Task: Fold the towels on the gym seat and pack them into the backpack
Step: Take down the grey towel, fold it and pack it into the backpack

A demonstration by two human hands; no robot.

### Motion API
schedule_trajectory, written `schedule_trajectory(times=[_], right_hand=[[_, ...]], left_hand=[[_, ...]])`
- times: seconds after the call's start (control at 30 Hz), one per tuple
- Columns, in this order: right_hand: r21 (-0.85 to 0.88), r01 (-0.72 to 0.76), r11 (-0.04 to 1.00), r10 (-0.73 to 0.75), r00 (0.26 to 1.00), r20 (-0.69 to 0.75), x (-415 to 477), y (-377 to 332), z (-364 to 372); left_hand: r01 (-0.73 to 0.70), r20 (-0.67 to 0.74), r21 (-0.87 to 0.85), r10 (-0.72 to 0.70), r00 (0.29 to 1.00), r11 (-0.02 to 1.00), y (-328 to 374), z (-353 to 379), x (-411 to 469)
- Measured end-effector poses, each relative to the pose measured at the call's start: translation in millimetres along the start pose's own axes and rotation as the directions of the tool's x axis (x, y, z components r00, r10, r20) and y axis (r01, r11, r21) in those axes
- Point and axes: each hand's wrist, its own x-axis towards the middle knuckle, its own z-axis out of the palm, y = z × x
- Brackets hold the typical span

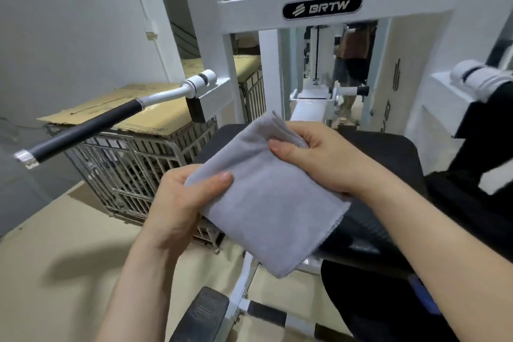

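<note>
A folded light grey towel (266, 197) is held in the air above the black gym seat (388, 158). My left hand (183, 197) grips its left edge, thumb on top. My right hand (313, 158) pinches the far upper corner, where the layered edges meet. The towel's lower corner hangs free toward me. A black backpack (369, 300) with a blue tag sits at the lower right, below the seat; my right forearm hides part of it.
The white gym machine frame (277, 14) rises behind the seat. Its black-gripped handle bar (91, 128) sticks out to the left. A wire cage topped with cardboard (133, 164) stands on the left floor. A black footplate (202, 314) lies below.
</note>
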Motion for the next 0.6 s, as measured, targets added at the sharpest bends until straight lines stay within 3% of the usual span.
schedule_trajectory(times=[0.1,0.2,0.27,0.3,0.37,0.43,0.5,0.6], right_hand=[[0.109,-0.021,0.994,0.050,0.960,-0.275,-44.4,5.2,24.9],[0.149,0.009,0.989,0.075,0.835,-0.545,-89.3,5.4,44.2],[0.140,0.012,0.990,0.080,0.768,-0.636,-117.5,3.3,48.2],[0.143,0.014,0.990,0.085,0.746,-0.661,-131.0,3.0,47.8],[0.199,0.010,0.980,0.133,0.713,-0.689,-157.3,8.2,43.7],[0.293,-0.058,0.954,0.253,0.681,-0.687,-182.7,18.9,37.2],[0.308,-0.169,0.936,0.338,0.678,-0.653,-208.2,32.4,27.5],[0.133,-0.363,0.922,0.378,0.775,-0.506,-242.3,47.2,-0.1]], left_hand=[[0.004,-0.141,-0.201,-0.033,0.989,0.980,-5.1,13.1,-16.3],[0.175,0.067,-0.398,-0.161,0.985,0.901,-13.3,40.3,-48.3],[0.269,0.179,-0.331,-0.220,0.959,0.904,-18.9,62.3,-75.3],[0.246,0.171,-0.260,-0.206,0.963,0.934,-23.0,73.1,-87.4],[0.091,0.074,-0.070,-0.086,0.994,0.993,-28.5,92.7,-108.2],[-0.128,0.058,0.140,0.120,0.991,0.982,-27.7,103.8,-121.0],[-0.316,0.232,0.363,0.244,0.942,0.877,-20.8,109.9,-127.2],[-0.476,0.519,0.476,0.201,0.831,0.740,-7.3,121.2,-133.2]])
